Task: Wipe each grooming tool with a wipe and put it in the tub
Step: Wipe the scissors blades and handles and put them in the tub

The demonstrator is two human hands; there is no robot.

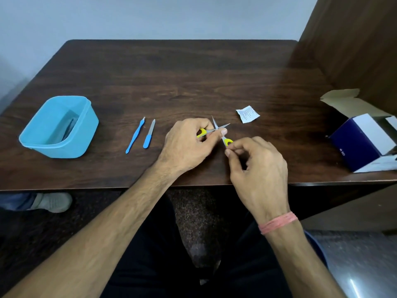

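The left hand (189,145) grips one yellow handle loop of the small yellow-handled steel scissors (217,131), fingers curled closed around it and the thumb pressed at the pivot. The right hand (257,168) pinches the other yellow loop between thumb and forefinger, its remaining fingers loosely curled. The scissor blades stand spread apart in an X, tips pointing away from the person, just above the dark wooden table (171,78).

Just left of the left hand lie two tools side by side, not touching: a long slim blue plastic-handled tool with a small metal tip (135,135) and a shorter blue-handled metal nail file (149,134). Well left of these stands the light blue rounded plastic tub (60,127), open; something pale lies inside, too indistinct to identify.

Beyond the right hand, near the blade tips, rests a small crumpled white printed sachet (247,114). Well right of the right hand sits an open navy-and-white cardboard box (363,140). A pink thread band (278,222) circles the right wrist.
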